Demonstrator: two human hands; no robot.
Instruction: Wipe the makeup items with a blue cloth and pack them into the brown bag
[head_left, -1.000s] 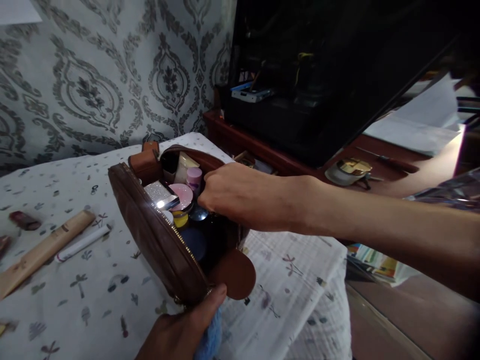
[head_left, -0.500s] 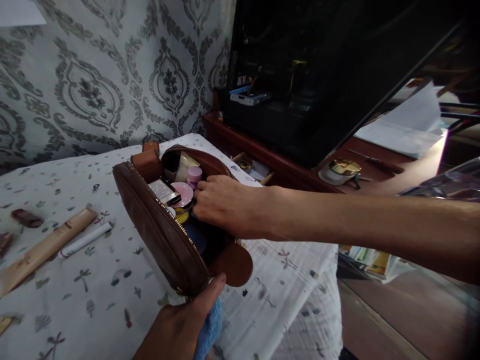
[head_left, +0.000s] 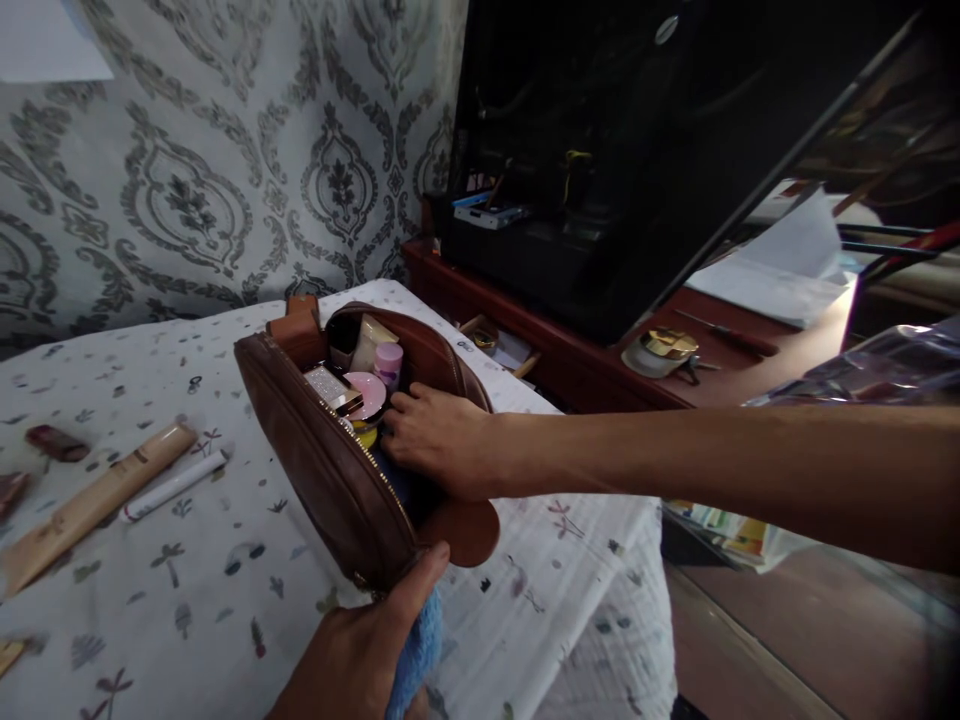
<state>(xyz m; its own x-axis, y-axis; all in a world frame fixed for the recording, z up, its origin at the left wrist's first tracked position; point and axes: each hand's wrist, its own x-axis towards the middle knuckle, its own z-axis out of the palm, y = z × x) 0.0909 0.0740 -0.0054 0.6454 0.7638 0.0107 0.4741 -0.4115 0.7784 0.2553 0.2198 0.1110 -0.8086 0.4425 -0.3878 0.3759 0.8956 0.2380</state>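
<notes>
A brown zippered makeup bag (head_left: pixel 322 470) lies unzipped on the patterned white cloth. My left hand (head_left: pixel 360 640) grips its near end, thumb on top by the zipper. A fluffy blue piece (head_left: pixel 417 645) shows under that thumb; what it belongs to is unclear. Reaching in from the right, my right hand (head_left: pixel 439 440) is inside the bag with fingers curled down; its fingertips and anything in them are hidden. Beside it in the bag are a pink round compact (head_left: pixel 366 396), a pink-capped container (head_left: pixel 388 365), a glittery case (head_left: pixel 327 386), a cream tube (head_left: pixel 371 340) and something yellow (head_left: pixel 366 434).
On the left of the cloth lie a beige tube (head_left: pixel 105 500), a white pen-like stick (head_left: pixel 176 484) and a dark red small item (head_left: pixel 56 443). Behind stands a large dark screen (head_left: pixel 585 170) on a red-brown cabinet, with a gold-lidded jar (head_left: pixel 660 352) and papers (head_left: pixel 780 265).
My right hand has shifted slightly down and deeper into the bag, uncovering more of the pink-capped container. My left hand keeps its hold. The view has moved a little.
</notes>
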